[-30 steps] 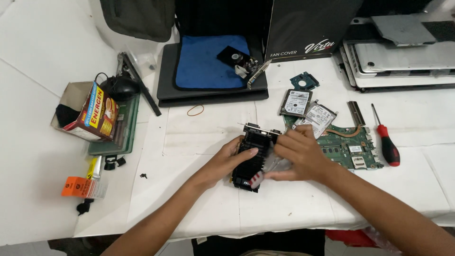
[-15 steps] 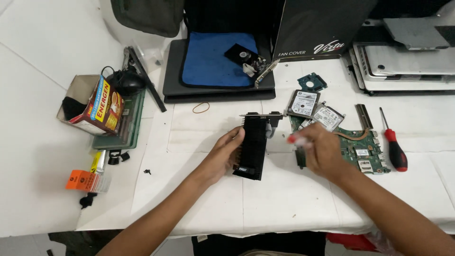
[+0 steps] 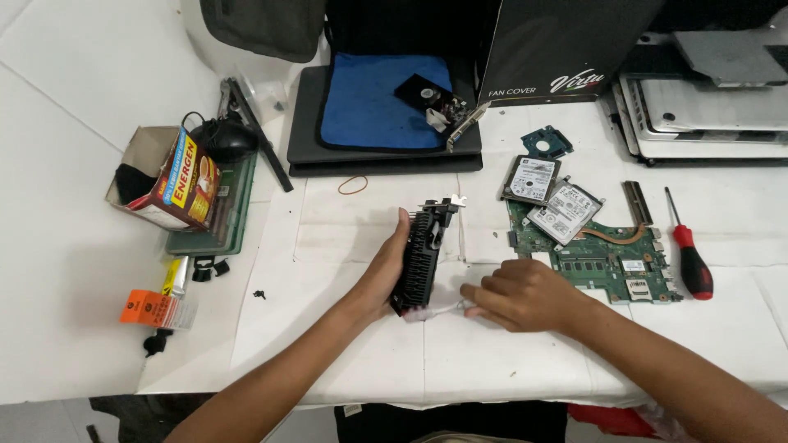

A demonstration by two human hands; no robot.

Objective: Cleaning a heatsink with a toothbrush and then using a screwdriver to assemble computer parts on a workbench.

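Two hard drives (image 3: 532, 178) (image 3: 565, 212) lie beside one green motherboard (image 3: 599, 258). There is one red-handled screwdriver (image 3: 689, 258), one black graphics card (image 3: 423, 258), one rubber band (image 3: 354, 184), one blue cloth (image 3: 373, 102), one small loose fan (image 3: 427, 94) and one computer mouse (image 3: 223, 141).

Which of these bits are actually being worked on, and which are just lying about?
In hand:
left hand holding the black finned card
right hand at its white cable

Lying about:
green circuit board
two hard drives
red screwdriver
blue cloth
rubber band
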